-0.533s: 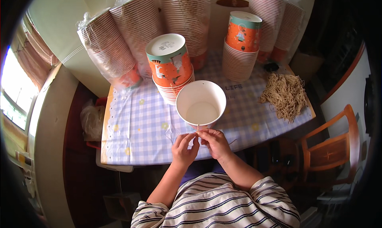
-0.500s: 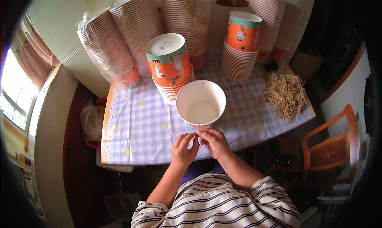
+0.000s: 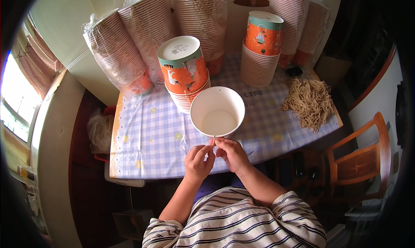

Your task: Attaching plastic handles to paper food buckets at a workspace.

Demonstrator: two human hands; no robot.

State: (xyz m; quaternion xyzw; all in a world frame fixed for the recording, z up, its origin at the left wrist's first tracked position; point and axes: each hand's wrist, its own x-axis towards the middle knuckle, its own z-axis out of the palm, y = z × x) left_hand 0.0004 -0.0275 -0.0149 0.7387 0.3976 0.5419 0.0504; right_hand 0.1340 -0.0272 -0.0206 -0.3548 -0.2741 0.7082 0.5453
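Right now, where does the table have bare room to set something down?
Bare tablecloth lies left of the left hand and white bucket; another patch lies between bucket and twine pile. Crowded: the back, with stacked buckets.

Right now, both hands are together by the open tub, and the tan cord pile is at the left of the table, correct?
No: the head view shows the tan cord pile at the right of the table. The left hand and right hand are together by the open tub.
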